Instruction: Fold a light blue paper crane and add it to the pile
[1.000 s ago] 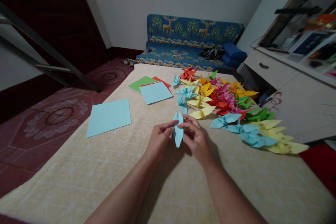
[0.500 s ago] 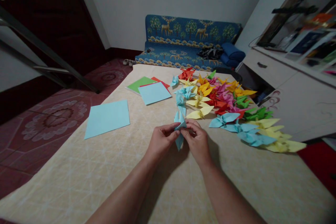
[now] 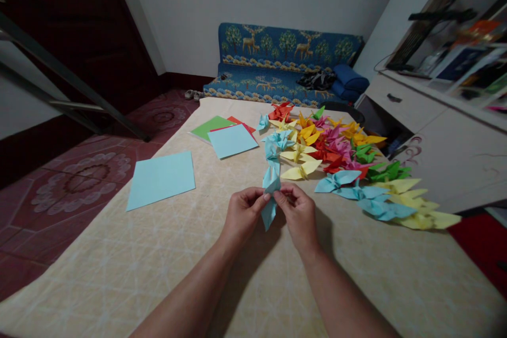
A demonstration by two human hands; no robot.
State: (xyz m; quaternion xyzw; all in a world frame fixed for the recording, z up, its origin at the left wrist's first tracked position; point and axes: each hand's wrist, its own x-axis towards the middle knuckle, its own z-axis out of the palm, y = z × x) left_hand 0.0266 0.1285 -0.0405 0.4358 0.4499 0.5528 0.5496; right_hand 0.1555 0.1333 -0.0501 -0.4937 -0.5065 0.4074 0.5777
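Note:
Between my two hands is a light blue origami crane (image 3: 269,214), its pointed end toward me and narrow points at the far side. My left hand (image 3: 246,212) pinches its left side with thumb and fingers. On the right side, my right hand (image 3: 296,212) grips it the same way, thumb in front; the fingertips behind the paper are partly hidden. Just beyond my hands lie finished paper cranes, including a pale yellow crane (image 3: 303,170) and a light blue crane (image 3: 336,181).
A light blue paper sheet (image 3: 162,178) lies at left on the cloth-covered table (image 3: 119,274). Behind it, another blue sheet (image 3: 233,141) overlaps a green sheet (image 3: 212,128) and red paper. Several red, orange, pink and green cranes (image 3: 336,142) crowd the right. A blue sofa (image 3: 269,71) stands beyond.
The blue crane has tilted slightly, its near point swinging left and its folded layer opening a little. Both hands keep their pinch in nearly the same place.

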